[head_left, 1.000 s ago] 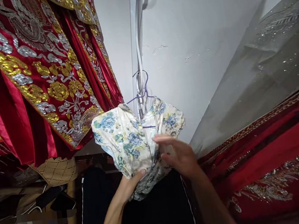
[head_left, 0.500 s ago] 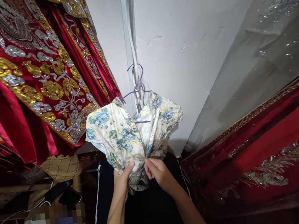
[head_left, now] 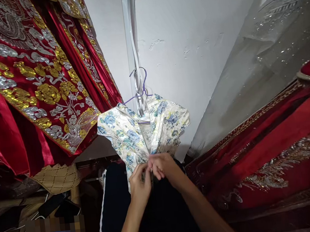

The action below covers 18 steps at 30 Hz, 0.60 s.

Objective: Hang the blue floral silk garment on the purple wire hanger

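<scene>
At frame centre, your left hand [head_left: 140,184] and right hand [head_left: 163,165] pinch the lower edge of the floral garment [head_left: 145,130], which hangs just above them from a purple hanger [head_left: 141,91] against the white wall [head_left: 192,45].

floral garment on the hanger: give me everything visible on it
The floral garment is white, glossy-looking fabric printed with blue flowers and green-yellow leaves. It has short sleeves spread to either side and an open front. It hangs on a purple wire hanger against the white wall, beside a red embroidered robe. Its lower part is gathered together where the left hand and right hand pinch it, with dark fabric behind.
</scene>
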Motion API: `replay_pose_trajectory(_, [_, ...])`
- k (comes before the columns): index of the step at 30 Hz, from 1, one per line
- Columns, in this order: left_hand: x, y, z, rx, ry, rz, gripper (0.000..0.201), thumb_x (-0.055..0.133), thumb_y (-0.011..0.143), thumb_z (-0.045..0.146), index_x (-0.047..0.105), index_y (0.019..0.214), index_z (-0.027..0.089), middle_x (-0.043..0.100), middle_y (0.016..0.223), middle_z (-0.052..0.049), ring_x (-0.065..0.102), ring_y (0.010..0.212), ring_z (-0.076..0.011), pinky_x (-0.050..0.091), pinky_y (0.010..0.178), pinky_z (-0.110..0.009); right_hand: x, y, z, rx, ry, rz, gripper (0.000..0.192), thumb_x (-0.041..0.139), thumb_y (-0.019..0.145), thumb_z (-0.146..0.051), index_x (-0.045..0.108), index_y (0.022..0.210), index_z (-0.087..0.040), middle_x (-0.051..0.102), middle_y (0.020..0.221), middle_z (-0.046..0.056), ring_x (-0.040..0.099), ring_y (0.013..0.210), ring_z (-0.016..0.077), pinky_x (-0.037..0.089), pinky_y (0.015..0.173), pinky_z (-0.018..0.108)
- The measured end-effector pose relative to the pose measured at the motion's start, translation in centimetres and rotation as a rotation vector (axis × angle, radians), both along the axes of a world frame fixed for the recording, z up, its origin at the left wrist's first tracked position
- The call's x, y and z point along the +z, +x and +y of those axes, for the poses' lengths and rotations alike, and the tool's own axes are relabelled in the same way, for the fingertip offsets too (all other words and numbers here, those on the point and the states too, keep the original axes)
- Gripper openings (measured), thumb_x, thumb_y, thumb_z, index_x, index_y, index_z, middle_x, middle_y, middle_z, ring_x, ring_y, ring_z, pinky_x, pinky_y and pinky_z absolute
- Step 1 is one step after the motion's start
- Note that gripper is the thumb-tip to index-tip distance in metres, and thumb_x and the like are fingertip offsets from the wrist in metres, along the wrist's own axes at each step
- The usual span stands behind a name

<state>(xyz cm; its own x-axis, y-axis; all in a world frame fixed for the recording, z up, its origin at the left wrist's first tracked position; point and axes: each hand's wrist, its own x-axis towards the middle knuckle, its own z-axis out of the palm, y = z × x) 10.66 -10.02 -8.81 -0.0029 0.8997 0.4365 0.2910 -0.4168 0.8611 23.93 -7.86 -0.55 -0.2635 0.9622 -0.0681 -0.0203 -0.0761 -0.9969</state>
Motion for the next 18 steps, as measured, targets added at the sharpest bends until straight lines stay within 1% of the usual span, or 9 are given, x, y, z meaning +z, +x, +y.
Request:
replay_pose_trajectory(3, [-1.5,0.5,0.4,-0.012,0.03,0.09,0.02,0.05,0.098,0.026,0.068,0.097,0.019,0.069,0.092,-0.007,0.067,0.087,-0.0195,0.051,0.079,-0.03,5.0,1.7,3.6,-0.1,0.082,0.091,0.036,0.063,0.087,-0.046,0.063,0.065,-0.016,0.047,0.042,-0.005,0.034,0.037,0.0066,0.022,0.039,0.022])
replay_pose_trajectory(5, [-2.6,0.7,0.7,-0.03,0.021,0.121,0.02,0.049,0.099,0.026,0.067,0.099,0.018,0.07,0.092,-0.007,0.067,0.087,-0.0193,0.052,0.079,-0.029,8.8,2.2,5.7,-0.073,0.137,0.156,0.032,0.067,0.087,-0.044,0.064,0.071,-0.016,0.05,0.049,-0.005,0.036,0.039,0.0055,0.022,0.038,0.02])
replay_pose_trajectory(7, [-3.5,0.5,1.1,-0.047,0.015,0.149,0.022,0.047,0.1,0.026,0.067,0.101,0.017,0.07,0.093,-0.008,0.068,0.088,-0.0199,0.052,0.08,-0.03,11.8,2.2,7.0,-0.087,0.218,0.255,0.028,0.067,0.088,-0.038,0.062,0.072,-0.016,0.046,0.049,-0.006,0.034,0.04,0.0049,0.022,0.037,0.019])
replay_pose_trajectory(8, [-3.7,0.3,1.4,-0.056,0.01,0.17,0.022,0.047,0.1,0.026,0.067,0.101,0.017,0.071,0.093,-0.008,0.068,0.088,-0.0204,0.052,0.081,-0.031,12.8,1.9,7.2,-0.097,0.251,0.295,0.026,0.066,0.088,-0.036,0.061,0.072,-0.017,0.044,0.048,-0.007,0.035,0.04,0.0048,0.022,0.038,0.019])
replay_pose_trajectory(10, [-3.1,-0.3,2.4,-0.089,-0.013,0.215,0.022,0.048,0.099,0.025,0.069,0.098,0.018,0.072,0.091,-0.008,0.069,0.086,-0.0211,0.053,0.08,-0.032,13.6,1.2,7.2,-0.119,0.308,0.331,0.024,0.064,0.089,-0.034,0.061,0.073,-0.016,0.045,0.048,-0.006,0.036,0.041,0.0049,0.023,0.038,0.018])
replay_pose_trajectory(11, [-2.2,-0.6,2.9,-0.105,-0.022,0.228,0.021,0.05,0.098,0.026,0.069,0.096,0.018,0.073,0.091,-0.008,0.069,0.085,-0.0212,0.054,0.079,-0.032,13.4,0.8,7.0,-0.129,0.331,0.317,0.025,0.062,0.09,-0.035,0.062,0.075,-0.016,0.048,0.049,-0.006,0.038,0.041,0.0052,0.024,0.038,0.018])
replay_pose_trajectory(13, [0.8,-1.4,4.2,-0.119,0.0,0.203,0.019,0.053,0.097,0.027,0.071,0.099,0.019,0.074,0.094,-0.007,0.07,0.086,-0.0209,0.055,0.08,-0.032,12.4,0.1,6.3,-0.148,0.371,0.258,0.028,0.059,0.092,-0.038,0.064,0.077,-0.015,0.053,0.05,-0.003,0.04,0.041,0.0059,0.025,0.039,0.018])
replay_pose_trajectory(16, [7.8,-2.4,6.3,-0.036,0.211,0.059,0.034,0.054,0.099,0.029,0.062,0.13,0.02,0.074,0.098,-0.006,0.069,0.09,-0.0186,0.054,0.087,-0.033,11.1,-0.6,5.4,-0.177,0.393,0.195,0.032,0.055,0.093,-0.04,0.064,0.075,-0.015,0.053,0.046,-0.002,0.04,0.039,0.007,0.026,0.039,0.019])
replay_pose_trajectory(18, [12.8,-2.6,7.6,-0.024,0.391,0.078,0.042,0.052,0.1,0.028,0.054,0.142,0.022,0.073,0.107,-0.007,0.068,0.093,-0.0177,0.053,0.09,-0.033,10.9,-0.8,5.1,-0.18,0.41,0.189,0.033,0.053,0.093,-0.039,0.063,0.072,-0.016,0.052,0.044,-0.003,0.038,0.038,0.0073,0.026,0.04,0.02])
